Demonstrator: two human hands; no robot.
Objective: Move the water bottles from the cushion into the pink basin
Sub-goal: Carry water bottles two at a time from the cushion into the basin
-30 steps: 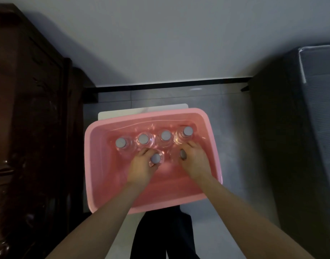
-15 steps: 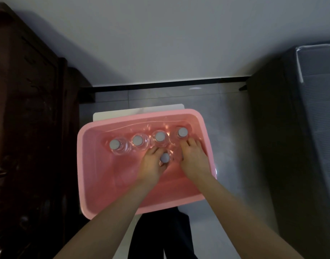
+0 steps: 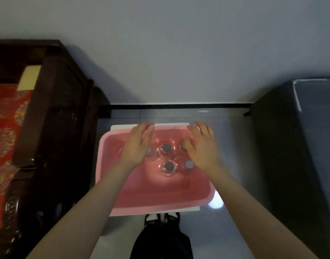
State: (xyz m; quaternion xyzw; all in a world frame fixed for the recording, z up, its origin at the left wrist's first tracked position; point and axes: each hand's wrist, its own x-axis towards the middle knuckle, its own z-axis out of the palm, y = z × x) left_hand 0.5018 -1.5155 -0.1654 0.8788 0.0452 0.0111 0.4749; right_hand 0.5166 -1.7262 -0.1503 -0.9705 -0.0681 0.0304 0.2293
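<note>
The pink basin (image 3: pixel 155 199) sits on a white stand on the floor below me. Several clear water bottles with grey caps stand upright inside it: one near the middle (image 3: pixel 169 166), one to its right (image 3: pixel 188 164), and a back row (image 3: pixel 167 147) partly hidden by my hands. My left hand (image 3: pixel 137 146) hovers above the basin's back left, fingers straight, holding nothing. Over the back right floats my right hand (image 3: pixel 200 147), fingers spread and empty. The red patterned cushion (image 3: pixel 5 143) lies on the dark wooden seat at the far left.
A dark carved wooden seat (image 3: pixel 54 146) stands close on the left of the basin. A dark grey cabinet or mattress block (image 3: pixel 300 156) stands on the right. Grey tiled floor (image 3: pixel 235 146) lies between them; my legs and shoes (image 3: pixel 162 219) are just below the basin.
Both hands have let go of the two front bottles and risen above the basin, fingers now straight. The view has tilted up and shifted, showing the red cushion at left.
</note>
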